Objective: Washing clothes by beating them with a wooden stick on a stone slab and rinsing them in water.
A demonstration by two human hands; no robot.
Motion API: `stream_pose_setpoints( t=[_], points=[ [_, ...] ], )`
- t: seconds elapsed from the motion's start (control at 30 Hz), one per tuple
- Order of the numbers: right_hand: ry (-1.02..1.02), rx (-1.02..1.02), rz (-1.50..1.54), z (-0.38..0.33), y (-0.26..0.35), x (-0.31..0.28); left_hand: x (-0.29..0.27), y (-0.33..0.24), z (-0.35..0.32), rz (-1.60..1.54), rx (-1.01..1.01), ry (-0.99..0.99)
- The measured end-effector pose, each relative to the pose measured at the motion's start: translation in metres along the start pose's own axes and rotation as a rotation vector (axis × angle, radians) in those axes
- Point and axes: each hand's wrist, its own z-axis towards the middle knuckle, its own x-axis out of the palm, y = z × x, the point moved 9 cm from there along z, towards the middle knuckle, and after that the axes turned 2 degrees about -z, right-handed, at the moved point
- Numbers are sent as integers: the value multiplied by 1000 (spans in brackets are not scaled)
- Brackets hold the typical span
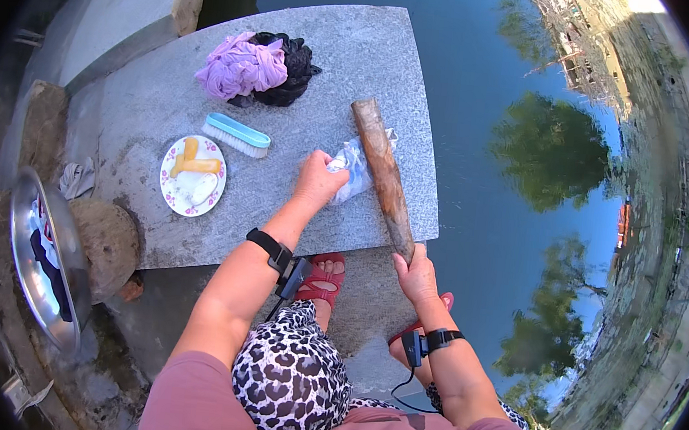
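Observation:
My right hand (417, 275) is closed round the narrow near end of a thick wooden club (385, 168). The club points away from me and lies across a crumpled white-and-blue bundle (352, 169) on the grey stone slab (295, 219). With its fingers closed, my left hand (319, 178) grips the left edge of that bundle; whether it is cloth or plastic I cannot tell. To the left sits a blue-backed scrub brush (238, 134), bristles down. Beside it, a flowered plate (168, 185) bears yellowish bars and a whitish piece.
Purple cloth (243, 67) and black cloth (293, 71) are heaped at the slab's far side. A metal basin (70, 306) with dark cloth stands tilted at lower left, by a round stone (102, 247). Water (469, 103) borders the slab's right edge.

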Motion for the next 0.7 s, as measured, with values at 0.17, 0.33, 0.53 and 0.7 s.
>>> stream_pose_setpoints(
  t=[0.17,0.33,0.53,0.7],
  points=[
    [-48,41,399,-6,42,-71,21,-61,-33,99,202,38],
    [-319,-447,811,-25,165,-219,100,-58,-52,334,449,535],
    [-331,-506,944,-24,130,-161,60,-49,-33,-108,291,279],
    [48,67,44,-4,1,-17,58,8,-23,196,173,197]
  ],
)
